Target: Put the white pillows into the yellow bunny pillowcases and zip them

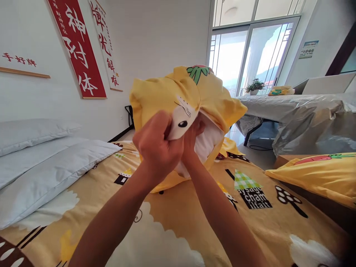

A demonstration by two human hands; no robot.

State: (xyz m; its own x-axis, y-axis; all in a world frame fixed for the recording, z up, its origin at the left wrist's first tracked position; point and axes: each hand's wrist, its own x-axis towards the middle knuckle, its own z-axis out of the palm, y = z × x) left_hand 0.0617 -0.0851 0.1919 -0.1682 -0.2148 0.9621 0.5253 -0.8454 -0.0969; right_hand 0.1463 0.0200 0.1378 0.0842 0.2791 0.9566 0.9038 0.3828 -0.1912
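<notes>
I hold a yellow cartoon-print pillowcase [178,92] up above the bed, with a white pillow [207,142] partly inside its open end. My left hand [157,144] is clenched on the pillowcase's edge near a printed face. My right hand [194,135] reaches into the opening, fingers on the white pillow and the case's hem. Both forearms stretch up from the bottom of the view.
The bed below carries a tan cartoon-print cover [178,222]. Two white pillows [41,155] lie stacked at left. Another yellow-cased pillow [317,174] rests at right. A plastic-covered table [300,107] stands behind, by glass doors [250,55]. Red banners [78,48] hang on the wall.
</notes>
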